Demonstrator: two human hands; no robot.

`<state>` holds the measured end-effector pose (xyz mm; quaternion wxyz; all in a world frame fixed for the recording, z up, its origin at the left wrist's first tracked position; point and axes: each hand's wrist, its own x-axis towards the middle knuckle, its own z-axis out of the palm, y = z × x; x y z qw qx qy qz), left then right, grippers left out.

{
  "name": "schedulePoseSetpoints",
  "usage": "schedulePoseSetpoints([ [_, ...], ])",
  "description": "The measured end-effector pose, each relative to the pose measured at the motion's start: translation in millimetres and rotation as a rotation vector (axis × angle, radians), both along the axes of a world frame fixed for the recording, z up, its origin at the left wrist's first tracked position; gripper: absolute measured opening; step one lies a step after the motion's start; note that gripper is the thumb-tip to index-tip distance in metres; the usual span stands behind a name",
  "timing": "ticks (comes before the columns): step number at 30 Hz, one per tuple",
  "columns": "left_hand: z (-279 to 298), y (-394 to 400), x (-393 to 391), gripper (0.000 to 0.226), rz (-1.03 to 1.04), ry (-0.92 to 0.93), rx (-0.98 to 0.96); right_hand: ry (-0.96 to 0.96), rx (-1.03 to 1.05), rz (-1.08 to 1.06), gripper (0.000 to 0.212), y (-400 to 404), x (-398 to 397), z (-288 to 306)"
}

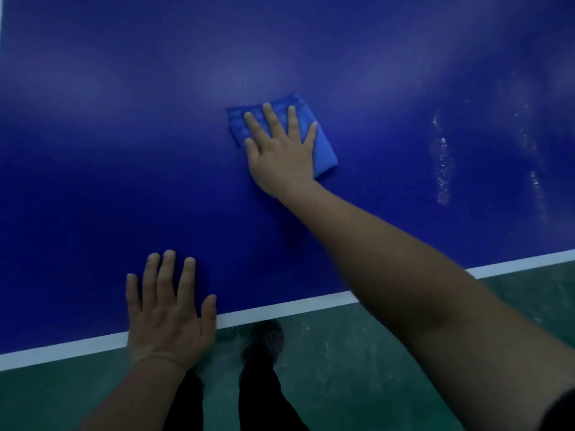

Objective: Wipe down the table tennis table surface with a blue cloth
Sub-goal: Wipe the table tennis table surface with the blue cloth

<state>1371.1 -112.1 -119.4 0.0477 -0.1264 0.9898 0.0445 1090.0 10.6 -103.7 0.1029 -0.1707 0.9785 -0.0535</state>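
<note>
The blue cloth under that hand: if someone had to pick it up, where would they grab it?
Probably the blue cloth's thick folded edge on the right, coming from that side: it bulges clear of the right hand pressing it flat on the table.

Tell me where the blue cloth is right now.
In the head view, the blue cloth lies folded on the table just right of centre, pressed flat under the right hand, left of the whitish streaks.

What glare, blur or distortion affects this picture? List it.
Head view: soft pale glare bands on the table tennis table; wet streaks glint at right; wide-angle lens tilts the white edge line; dim light, with the shoe blurred.
</note>
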Motion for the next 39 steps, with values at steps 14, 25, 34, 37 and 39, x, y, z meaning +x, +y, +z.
schedulePoseSetpoints([
  [14, 3.9, 0.2, -1.9, 0.073, 0.020, 0.014, 0.036, -0.012, -0.038, 0.063, 0.055, 51.6, 158.7, -2.4],
  [25, 4.8, 0.5, -2.4, 0.074, 0.036, 0.006, 0.042, -0.014, 0.025, -0.849, 0.057, 226.6, 100.7, 8.6],
  [34, 4.3, 2.2, -1.5, 0.074, 0.041, -0.006, 0.032, 0.007, 0.002, 0.012, 0.057, 143.6, 162.9, -0.8],
  [37, 4.6, 1.0, -2.1, 0.073, 0.033, -0.011, 0.035, -0.052, 0.118, -0.323, 0.056, 217.9, 124.3, 3.3],
  [39, 4.0, 0.8, -2.0, 0.073, 0.031, -0.008, 0.044, -0.073, 0.096, -0.563, 0.055, 251.2, 110.4, 11.5],
])
